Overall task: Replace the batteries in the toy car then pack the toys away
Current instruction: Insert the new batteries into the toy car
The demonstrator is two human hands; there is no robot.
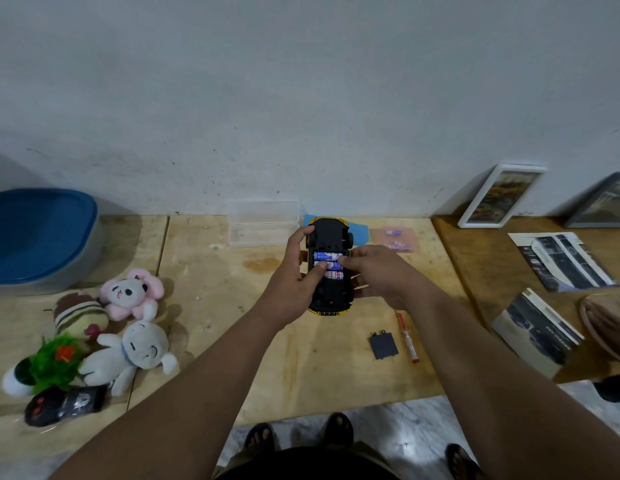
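Steadying the upturned toy car (330,271) on the desk (301,358) with the left hand (294,271) curled around its side, the person's right hand (374,271) pinches a battery (327,256) into the open bay, cover (383,345) and screwdriver (407,337) lying nearby.

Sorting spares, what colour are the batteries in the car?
Blue and white batteries, seen in the head view.

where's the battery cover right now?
Head view: battery cover lies on the table, right of centre, just left of the screwdriver, nearer than the toy car.
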